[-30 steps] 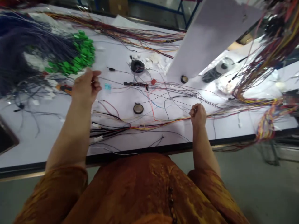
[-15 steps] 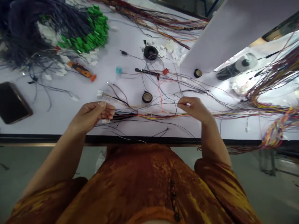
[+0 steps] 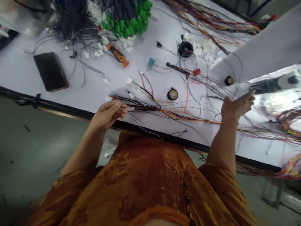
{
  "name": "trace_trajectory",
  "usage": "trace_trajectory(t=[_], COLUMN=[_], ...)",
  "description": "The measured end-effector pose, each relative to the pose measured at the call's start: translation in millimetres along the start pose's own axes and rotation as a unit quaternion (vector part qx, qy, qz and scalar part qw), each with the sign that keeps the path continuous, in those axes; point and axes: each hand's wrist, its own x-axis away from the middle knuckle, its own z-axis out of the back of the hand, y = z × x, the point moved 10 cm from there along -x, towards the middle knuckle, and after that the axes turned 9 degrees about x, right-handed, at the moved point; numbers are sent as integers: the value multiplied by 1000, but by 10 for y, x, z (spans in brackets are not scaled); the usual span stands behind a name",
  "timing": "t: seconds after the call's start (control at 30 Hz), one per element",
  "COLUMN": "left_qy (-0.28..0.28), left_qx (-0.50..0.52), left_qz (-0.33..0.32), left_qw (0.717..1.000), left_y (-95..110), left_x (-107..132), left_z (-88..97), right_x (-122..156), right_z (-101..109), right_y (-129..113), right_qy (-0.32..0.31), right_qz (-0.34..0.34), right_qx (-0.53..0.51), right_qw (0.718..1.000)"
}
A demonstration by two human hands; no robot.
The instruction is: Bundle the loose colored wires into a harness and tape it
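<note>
The left hand (image 3: 107, 115) was closed, with the thumb lying over the curled fingers, and was clamped on the ends of a loose bundle of thin multicoloured insulated wires (image 3: 147, 108). The bundle ran rightward across the white workbench (image 3: 21, 70), just beyond its black front edge. A small white plastic connector (image 3: 130, 109) projected from the grip. The right hand (image 3: 236, 106) was open, with the fingers extended, and was raised well apart from the left hand above the loose strands. A roll of black tape (image 3: 172, 94) lay just beyond the bundle. Good practice, in this judgement: a firm pinch close to the ends kept the strands aligned, while the free hand was best placed to part tangled strands gently, without tugging on the connectors.
</note>
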Motion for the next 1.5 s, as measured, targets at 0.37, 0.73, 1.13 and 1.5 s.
trace_trajectory(t=[0.37, 0.73, 1.13, 1.5], left_qy=[-35, 18, -64, 4], left_qx=[-280, -427, 99, 44], left_qz=[-180, -220, -145, -185], left_qw=[942, 877, 982, 982], left_y=[498, 349, 239, 249], left_x=[83, 32, -119, -69], left_z=[255, 663, 415, 433], right_x=[2756, 2773, 2623, 2570], right_z=[-143, -496, -179, -54], right_y=[-3975, -4039, -4046, -3968], right_qy=[-448, -450, -462, -431], right_qz=[413, 389, 349, 345], right_qx=[-455, -434, -501, -495], right_qw=[649, 677, 643, 671])
